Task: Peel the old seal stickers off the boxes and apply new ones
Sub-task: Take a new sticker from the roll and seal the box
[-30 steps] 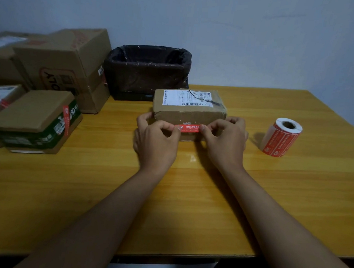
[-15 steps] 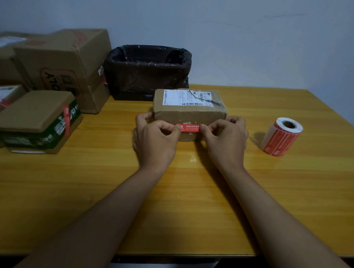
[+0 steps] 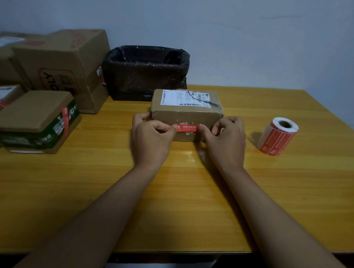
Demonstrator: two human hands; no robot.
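Small cardboard box (image 3: 187, 111) mid-counter (image 3: 251, 191), red seal sticker (image 3: 186, 128) across its near face, left hand (image 3: 150, 140) and right hand (image 3: 226, 142) each in narrow pinch grip on a sticker end, sticker roll (image 3: 277, 136) to the right, black-lined bin (image 3: 145, 73) behind, contents unseen.

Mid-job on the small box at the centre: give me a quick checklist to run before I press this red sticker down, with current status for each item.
1. Red sticker held at both ends, left hand and right hand: ok.
2. Sticker lies level across the front face of the small box: ok.
3. Old seal fully removed: not ok, whitish scraps show above and below the sticker.
4. Sticker bridges the flap seam: cannot tell, seam not visible.
5. Box sits flat on the table: ok.
6. Sticker roll close by on the right for the next box: ok.
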